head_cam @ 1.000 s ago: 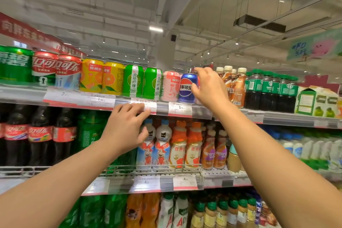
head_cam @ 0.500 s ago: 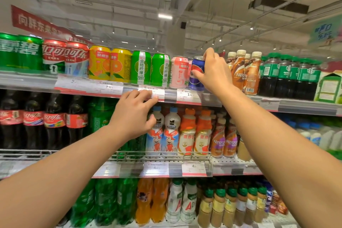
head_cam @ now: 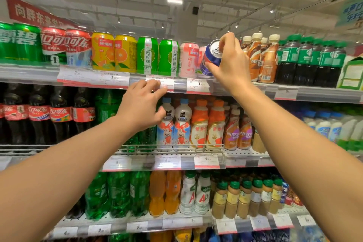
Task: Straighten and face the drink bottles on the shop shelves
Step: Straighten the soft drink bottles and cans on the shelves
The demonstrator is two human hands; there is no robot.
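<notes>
Here right hand [head_cam: 230,64] grip pinching tilted blue can [head_cam: 211,58], label hidden; left hand [head_cam: 140,107] fingers spread.

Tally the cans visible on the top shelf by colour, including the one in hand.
green cans: 4
red cans: 2
yellow cans: 2
pink cans: 2, one half hidden
blue can: 1, held tilted by the right hand
Total: 11

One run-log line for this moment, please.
right hand: grips tilted blue can | left hand: fingers on top shelf edge | facing: unfinished
</notes>
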